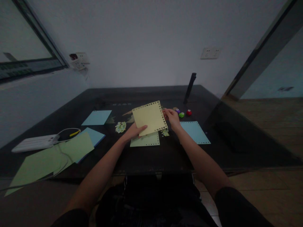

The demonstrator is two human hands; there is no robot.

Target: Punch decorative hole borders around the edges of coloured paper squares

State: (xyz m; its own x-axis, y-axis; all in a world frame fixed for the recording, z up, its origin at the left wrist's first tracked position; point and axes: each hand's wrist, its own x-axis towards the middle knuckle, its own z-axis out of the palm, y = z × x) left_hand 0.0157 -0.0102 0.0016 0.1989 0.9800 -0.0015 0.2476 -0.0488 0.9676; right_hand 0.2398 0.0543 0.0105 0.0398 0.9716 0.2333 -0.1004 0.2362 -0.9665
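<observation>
Yellow paper sheet (150, 117), its edges punched with holes, hangs over the dark table's (165, 154) middle, pinched by the left hand (133, 131) and right hand (172, 118); a hard tug could tear the perforated border (likely weak there).

A plain room in a home or small office: a dark desk (151, 157) against a bare white wall, a wall socket (210, 53) above it, wooden floor (267, 189) beside it.
</observation>
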